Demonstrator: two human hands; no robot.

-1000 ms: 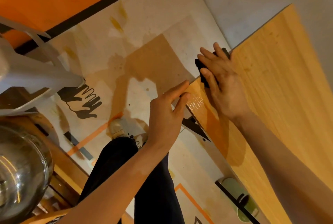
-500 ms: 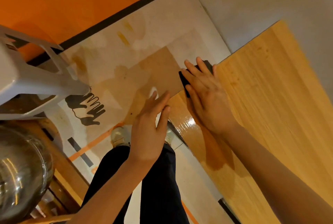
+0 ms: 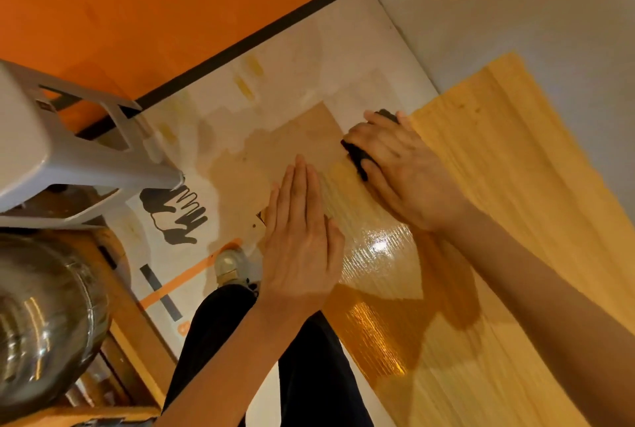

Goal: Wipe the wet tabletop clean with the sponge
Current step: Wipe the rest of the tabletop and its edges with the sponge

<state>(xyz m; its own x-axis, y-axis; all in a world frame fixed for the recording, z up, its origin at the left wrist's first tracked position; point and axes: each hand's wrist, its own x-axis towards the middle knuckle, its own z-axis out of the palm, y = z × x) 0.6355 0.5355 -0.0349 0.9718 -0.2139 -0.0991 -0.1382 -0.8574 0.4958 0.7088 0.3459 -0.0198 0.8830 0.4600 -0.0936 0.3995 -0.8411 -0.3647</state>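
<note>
- My right hand (image 3: pixel 405 172) pressed the dark sponge (image 3: pixel 357 155) at the desk (image 3: pixel 515 186) edge, fingers curled over it.
- Left hand (image 3: pixel 302 241) stayed flat, fingers straight; I judged firm, overlapping strokes best.

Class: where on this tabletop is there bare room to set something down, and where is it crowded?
Bare: the dry wood of the tabletop between the right hand and the wall. Crowded: the near corner, where the sponge, left hand and wet sheen sit.

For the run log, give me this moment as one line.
stage: wiping | right hand: presses black sponge at tabletop edge | left hand: flat, open at edge | wet sheen: near hands
</note>
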